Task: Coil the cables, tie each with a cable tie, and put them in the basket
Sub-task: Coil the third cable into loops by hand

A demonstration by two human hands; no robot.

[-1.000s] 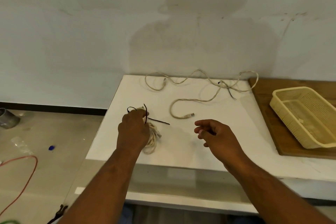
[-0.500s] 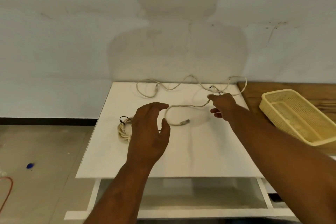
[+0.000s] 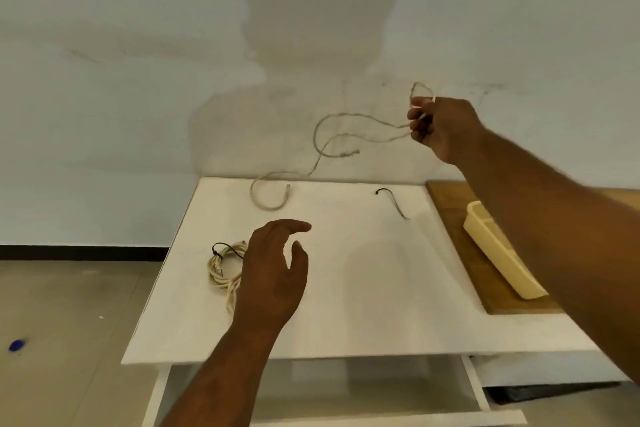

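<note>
My right hand (image 3: pixel 439 128) is raised above the table's far right and grips the middle of a loose beige cable (image 3: pixel 323 130). The cable hangs in the air, one plug dangling, its other end still curled on the white table (image 3: pixel 346 288). A coiled beige cable (image 3: pixel 223 270) bound with a black tie lies at the table's left. My left hand (image 3: pixel 273 274) hovers just right of that coil, fingers relaxed and holding nothing. A loose black cable tie (image 3: pixel 393 202) lies at the far right of the table. The yellow basket (image 3: pixel 498 253) stands on the right, partly hidden by my right arm.
A wooden board (image 3: pixel 450 208) under the basket adjoins the table's right edge. The wall runs directly behind the table. A small blue object (image 3: pixel 16 345) lies on the floor at the left.
My right hand took hold of the loose cable at the far right and lifted it off the table. My left hand let go of the tied coil and moved right of it.
</note>
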